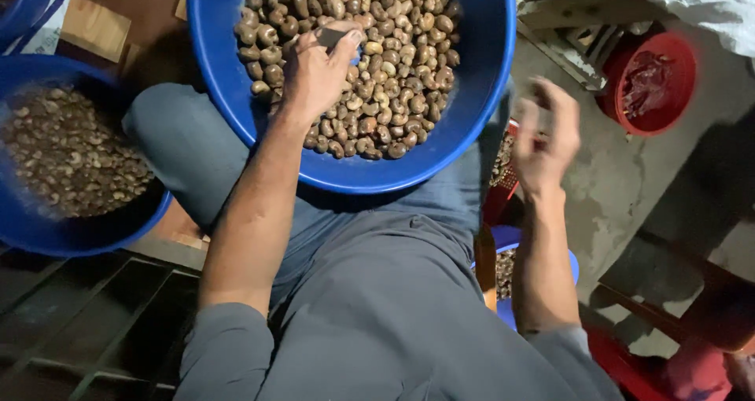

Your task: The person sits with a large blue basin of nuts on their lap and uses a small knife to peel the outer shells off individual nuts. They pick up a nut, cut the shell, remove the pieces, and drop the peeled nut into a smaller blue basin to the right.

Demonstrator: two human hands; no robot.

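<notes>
Head view: nuts [377,94] under left hand [314,75]

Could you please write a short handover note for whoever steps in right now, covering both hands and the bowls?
Left hand: inside the big blue bowl on the lap, resting on the brown nuts, pinching a small grey tool.
Right hand: raised beside the bowl, motion-blurred; cannot tell whether it holds anything.
Second blue bowl at the left holds smaller, paler pieces.
Red tub stands on the floor at the right.
Done: some pieces sit in the left bowl. Left: the lap bowl is still full.
</notes>
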